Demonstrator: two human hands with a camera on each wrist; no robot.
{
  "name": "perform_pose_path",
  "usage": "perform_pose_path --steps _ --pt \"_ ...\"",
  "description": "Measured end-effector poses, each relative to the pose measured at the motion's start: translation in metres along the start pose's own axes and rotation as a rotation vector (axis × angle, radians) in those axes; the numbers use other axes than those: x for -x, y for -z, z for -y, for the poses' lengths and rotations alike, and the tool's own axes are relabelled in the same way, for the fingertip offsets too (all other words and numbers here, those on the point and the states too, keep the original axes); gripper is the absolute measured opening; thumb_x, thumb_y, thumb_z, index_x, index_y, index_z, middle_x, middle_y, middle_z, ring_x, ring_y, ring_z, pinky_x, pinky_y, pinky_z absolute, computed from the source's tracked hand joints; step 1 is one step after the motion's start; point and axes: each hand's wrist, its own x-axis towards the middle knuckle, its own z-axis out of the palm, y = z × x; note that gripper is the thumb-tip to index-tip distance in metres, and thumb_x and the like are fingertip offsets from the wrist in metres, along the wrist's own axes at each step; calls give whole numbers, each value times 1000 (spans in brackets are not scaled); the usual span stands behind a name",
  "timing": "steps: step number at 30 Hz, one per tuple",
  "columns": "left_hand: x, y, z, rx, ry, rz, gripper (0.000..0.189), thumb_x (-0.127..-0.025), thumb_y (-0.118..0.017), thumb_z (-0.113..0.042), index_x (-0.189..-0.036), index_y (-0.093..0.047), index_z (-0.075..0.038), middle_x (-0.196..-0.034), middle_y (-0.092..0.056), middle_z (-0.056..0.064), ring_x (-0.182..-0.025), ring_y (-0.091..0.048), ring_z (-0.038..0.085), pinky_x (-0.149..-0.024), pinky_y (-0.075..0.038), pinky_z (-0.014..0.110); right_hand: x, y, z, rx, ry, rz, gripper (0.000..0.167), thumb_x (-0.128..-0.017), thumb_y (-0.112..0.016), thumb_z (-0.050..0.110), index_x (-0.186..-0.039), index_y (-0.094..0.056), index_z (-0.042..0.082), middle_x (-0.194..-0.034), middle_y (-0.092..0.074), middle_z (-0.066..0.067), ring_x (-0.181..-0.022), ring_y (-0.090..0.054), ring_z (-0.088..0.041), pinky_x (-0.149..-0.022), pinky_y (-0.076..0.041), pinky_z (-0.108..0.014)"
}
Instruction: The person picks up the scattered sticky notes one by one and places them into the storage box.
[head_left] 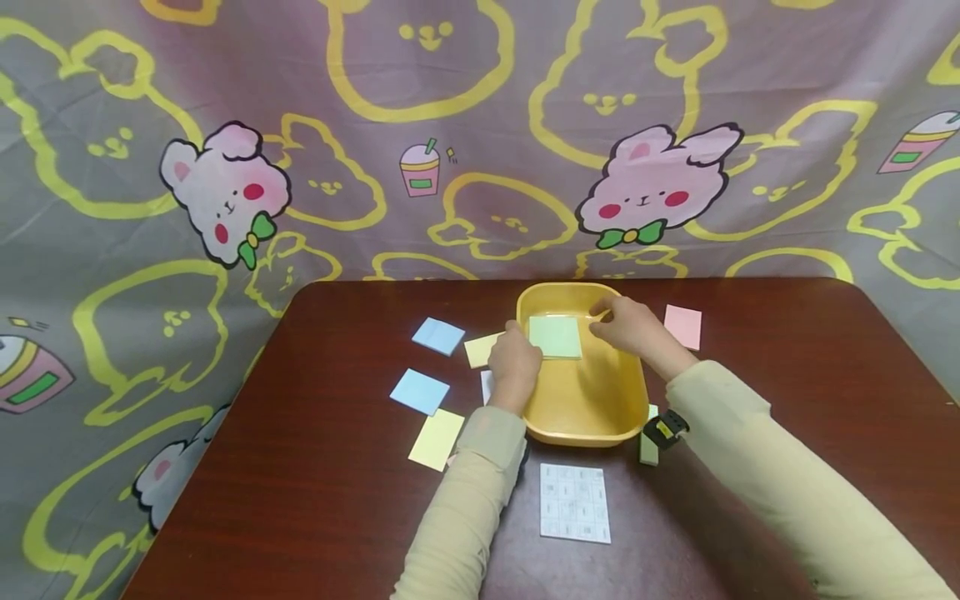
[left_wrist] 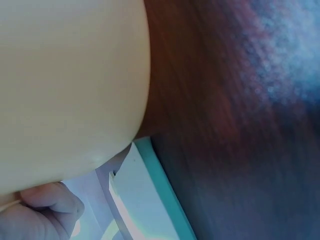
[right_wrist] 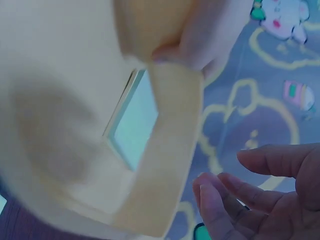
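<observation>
A yellow plastic basin (head_left: 588,408) stands on the table with a light green sticky-note pad (head_left: 555,337) inside, toward its far left. My left hand (head_left: 516,367) grips the basin's left rim; in the left wrist view its curled fingers (left_wrist: 52,207) show at the rim's edge. At the far right rim is my right hand (head_left: 628,323), holding nothing. The right wrist view shows its thumb and fingers (right_wrist: 270,190) spread apart beside the basin wall. That same view has the green pad lying flat on the basin's floor.
Left of the basin lie blue pads (head_left: 438,336), yellow pads (head_left: 437,439) and a partly hidden white pad (head_left: 486,385). A pink pad (head_left: 683,327) sits at the back right. A narrow green stack (head_left: 648,448) is by the right wrist. A printed grid sheet (head_left: 575,502) lies in front.
</observation>
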Motion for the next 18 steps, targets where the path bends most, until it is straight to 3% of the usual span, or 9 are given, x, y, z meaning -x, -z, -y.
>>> perform_pose_path --steps 10,18 --pt "0 1 1 13 0 -2 32 -84 -62 -14 -112 -54 -2 -93 -70 17 -83 -69 34 -70 -54 43 51 -8 11 34 136 -20 25 -93 -56 18 -107 -68 1 -104 -70 -16 -93 -63 -28 -80 -50 -43" --pt "0 0 0 11 2 7 33 -85 -62 -14 -115 -53 -2 -93 -70 17 -82 -68 33 -68 -54 42 82 -27 10 4 214 -17 19 -89 -62 15 -101 -69 2 -88 -70 -7 -76 -61 -17 -64 -47 -30"
